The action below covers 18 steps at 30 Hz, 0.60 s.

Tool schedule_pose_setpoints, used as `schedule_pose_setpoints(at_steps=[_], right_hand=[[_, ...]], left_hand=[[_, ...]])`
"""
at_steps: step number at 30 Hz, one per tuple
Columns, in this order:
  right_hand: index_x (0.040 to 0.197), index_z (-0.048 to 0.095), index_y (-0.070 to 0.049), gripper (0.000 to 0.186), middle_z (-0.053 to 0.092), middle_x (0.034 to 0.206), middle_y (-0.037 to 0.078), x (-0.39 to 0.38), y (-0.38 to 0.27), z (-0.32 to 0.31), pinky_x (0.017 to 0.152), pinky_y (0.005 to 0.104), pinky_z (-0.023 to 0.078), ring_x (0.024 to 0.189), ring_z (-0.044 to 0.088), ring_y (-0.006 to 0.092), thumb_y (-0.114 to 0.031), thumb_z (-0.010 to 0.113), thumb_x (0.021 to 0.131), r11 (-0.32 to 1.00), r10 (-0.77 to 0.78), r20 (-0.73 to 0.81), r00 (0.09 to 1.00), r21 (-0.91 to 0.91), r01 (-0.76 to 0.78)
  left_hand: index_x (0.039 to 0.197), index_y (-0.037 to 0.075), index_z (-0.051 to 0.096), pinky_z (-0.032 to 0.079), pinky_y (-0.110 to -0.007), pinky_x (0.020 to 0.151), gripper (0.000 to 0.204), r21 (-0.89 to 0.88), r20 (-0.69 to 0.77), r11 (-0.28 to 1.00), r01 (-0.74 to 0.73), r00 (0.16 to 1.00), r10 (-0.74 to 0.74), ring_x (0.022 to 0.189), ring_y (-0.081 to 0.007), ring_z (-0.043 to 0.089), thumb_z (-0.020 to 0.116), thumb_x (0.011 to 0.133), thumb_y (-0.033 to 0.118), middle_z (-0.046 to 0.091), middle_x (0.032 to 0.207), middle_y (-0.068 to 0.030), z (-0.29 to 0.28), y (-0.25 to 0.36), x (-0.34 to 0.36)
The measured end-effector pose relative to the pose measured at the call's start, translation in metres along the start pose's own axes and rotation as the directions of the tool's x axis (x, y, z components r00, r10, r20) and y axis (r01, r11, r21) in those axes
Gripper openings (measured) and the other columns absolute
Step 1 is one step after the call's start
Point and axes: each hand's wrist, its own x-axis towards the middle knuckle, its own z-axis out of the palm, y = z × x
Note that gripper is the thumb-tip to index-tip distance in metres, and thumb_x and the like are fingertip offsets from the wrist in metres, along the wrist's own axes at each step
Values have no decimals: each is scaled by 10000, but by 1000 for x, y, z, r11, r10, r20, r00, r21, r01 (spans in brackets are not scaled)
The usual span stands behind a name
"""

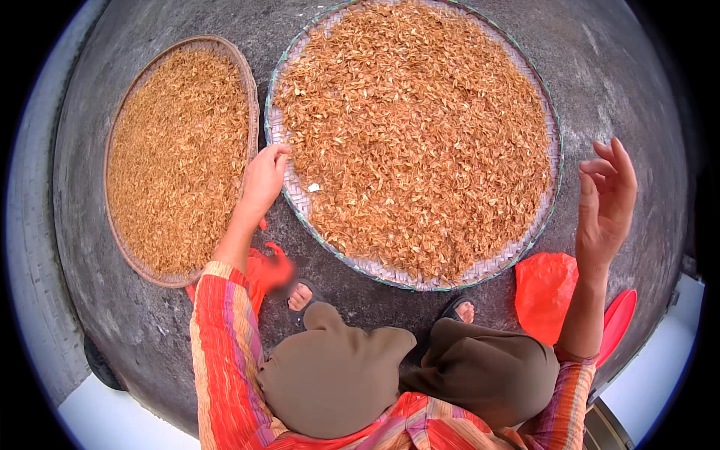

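Note:
My left hand (pixel 264 178) is raised between two round woven trays of dried orange-brown flakes, its fingers curled together near the left rim of the large tray (pixel 296 184); what they hold, if anything, is too small to make out. The smaller tray (pixel 118 225) lies at the left. My right hand (pixel 605 199) hangs to the right of the large tray, fingers apart and loosely bent, with nothing visible in them. Below it lies a red plastic bag (pixel 544 296). The large tray's flakes (pixel 409 135) include a few paler bits.
Another red bag (pixel 262 274) lies under my left arm, beside my sandaled feet (pixel 461 313). A red oblong object (pixel 619 319) is at the right. The trays rest on grey concrete (pixel 607 90), with a paler paved strip (pixel 30 225) along the far left.

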Motion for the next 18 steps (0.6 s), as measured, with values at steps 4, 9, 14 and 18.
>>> schedule_pose_setpoints(at_steps=[4, 9, 14, 18], right_hand=[[1394, 375, 0, 603, 434, 1347, 206, -57, 182, -42, 1040, 408, 383, 1226, 460, 331, -176, 655, 890, 757, 378, -121, 918, -530, -382], [1432, 300, 36, 820, 374, 1431, 263, -210, 334, -131, 1045, 434, 386, 1271, 448, 369, -329, 713, 825, 267, 910, -304, 283, -95, -959], [1330, 404, 10, 505, 558, 1249, 148, -238, 303, -40, 940, 453, 466, 1123, 563, 258, -226, 591, 925, 14, 996, 69, 48, 426, -905], [1229, 493, -24, 393, 607, 1173, 136, -233, 312, -34, 873, 433, 514, 1018, 617, 246, -261, 591, 932, 19, 988, 121, 98, 528, -849]], left_hand=[[1395, -31, 341, 416, -375, 1026, 566, -533, 95, 770, 350, 929, -357, 1211, -291, 510, 601, 921, 140, 435, 1379, -221, 54, -40, -36], [1338, -7, 444, 404, -389, 996, 416, -854, 405, 203, 479, 857, -318, 1159, -206, 518, 492, 1006, 240, 545, 1280, -87, 128, -22, -60], [1322, 9, 461, 448, -359, 930, 406, -800, 313, 329, 501, 818, -483, 1083, -200, 558, 529, 975, 210, 568, 1235, -101, 99, -25, -14], [1401, 38, 363, 481, -390, 917, 515, -802, 206, 387, 455, 819, -535, 1110, -272, 573, 549, 968, 248, 534, 1285, -137, 110, -17, -8]])
